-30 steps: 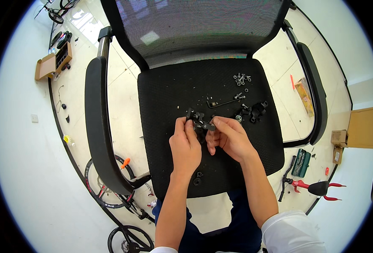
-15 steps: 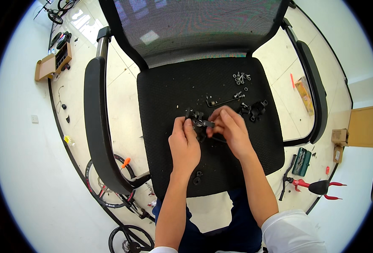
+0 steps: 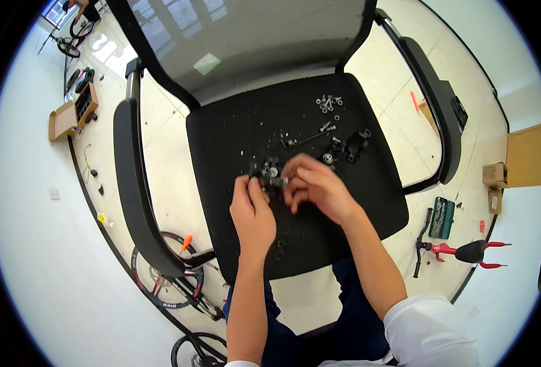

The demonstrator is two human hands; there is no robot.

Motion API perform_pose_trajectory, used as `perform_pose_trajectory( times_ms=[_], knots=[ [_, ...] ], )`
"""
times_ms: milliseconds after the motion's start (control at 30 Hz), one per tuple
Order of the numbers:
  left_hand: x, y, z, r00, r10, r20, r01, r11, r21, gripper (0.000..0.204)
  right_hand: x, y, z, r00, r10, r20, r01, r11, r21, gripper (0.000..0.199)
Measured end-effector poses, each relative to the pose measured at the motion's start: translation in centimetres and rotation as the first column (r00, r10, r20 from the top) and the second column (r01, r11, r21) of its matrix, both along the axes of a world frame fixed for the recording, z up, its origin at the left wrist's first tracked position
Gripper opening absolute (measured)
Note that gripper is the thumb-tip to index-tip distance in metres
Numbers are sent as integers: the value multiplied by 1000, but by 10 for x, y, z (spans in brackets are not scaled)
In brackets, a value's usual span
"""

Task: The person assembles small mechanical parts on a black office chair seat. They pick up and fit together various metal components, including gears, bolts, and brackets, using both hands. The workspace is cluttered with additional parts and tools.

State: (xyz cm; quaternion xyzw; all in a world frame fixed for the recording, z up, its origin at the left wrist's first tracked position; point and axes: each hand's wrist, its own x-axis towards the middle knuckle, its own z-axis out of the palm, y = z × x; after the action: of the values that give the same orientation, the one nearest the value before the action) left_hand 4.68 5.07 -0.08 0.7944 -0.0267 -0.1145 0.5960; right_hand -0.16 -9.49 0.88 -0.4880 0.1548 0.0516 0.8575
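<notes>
My left hand (image 3: 253,214) is closed on a small black mechanical part with silver bolts (image 3: 268,172), pinching it between thumb and fingers above the chair seat. A round silver face shows on the part. Against its right side is my right hand (image 3: 316,186), fingers bent and smeared by motion; whether they grip anything cannot be made out. On the seat beyond the hands lies a black hex key (image 3: 304,138) with small bolts by its far end. Right of my right hand sit black fittings (image 3: 357,145) and a round silver-faced piece (image 3: 328,158).
Several bolts and washers (image 3: 328,103) lie at the seat's far right. Small black rings (image 3: 279,249) rest near the front edge. Armrests (image 3: 143,189) flank the black seat (image 3: 221,140). On the floor are a bicycle wheel (image 3: 139,269), a green box (image 3: 441,217) and an open cardboard box (image 3: 65,121).
The view has shifted, so the chair appears tilted. The black part has turned, showing its round silver face. My right hand has moved with its fingers against the part's side.
</notes>
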Motion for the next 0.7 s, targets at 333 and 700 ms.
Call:
perform_pose_trajectory(
  times_ms=[333,700],
  knots=[
    [13,14,-2,1000,18,16,-17,997,-70,19,16,12,1,995,66,74,-60,996,-70,23],
    [7,18,1,999,38,-36,-41,996,-76,21,6,33,0,979,-153,138,152,988,20,21]
  ],
)
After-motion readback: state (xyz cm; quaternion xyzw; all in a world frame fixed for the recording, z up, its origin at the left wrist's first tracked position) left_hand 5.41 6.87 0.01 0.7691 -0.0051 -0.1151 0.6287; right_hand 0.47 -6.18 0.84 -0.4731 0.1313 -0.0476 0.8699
